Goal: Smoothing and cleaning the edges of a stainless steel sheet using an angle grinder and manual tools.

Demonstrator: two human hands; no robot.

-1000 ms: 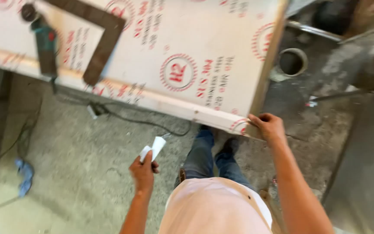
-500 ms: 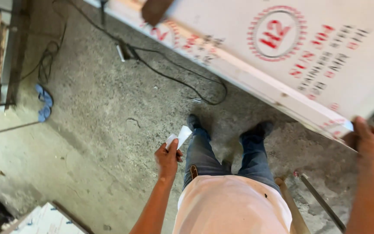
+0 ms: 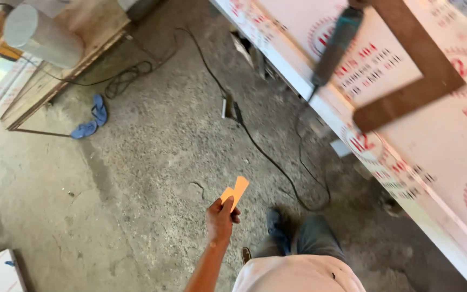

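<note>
Your left hand [image 3: 220, 220] pinches a thin orange card [image 3: 235, 192] by its lower end (likely light, bendable); right hand unseen.

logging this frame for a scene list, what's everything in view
slip: 1, orange, pinched in left hand over the floor
sheet: 1, white with red round marks, on the bench at right
square: 1, brown L-shape, lying on the sheet
power tool: 1, teal and dark, on the sheet near its edge
cable: 1, black, trailing across the floor
cloth: 1, blue, on the floor at left
wood panel: 1, tan, upper left
cylinder: 1, grey, on the wood panel
floor: grey concrete
shoes: dark, only one clear, below centre
left hand: grip closed on the slip
right hand: not in view
</note>
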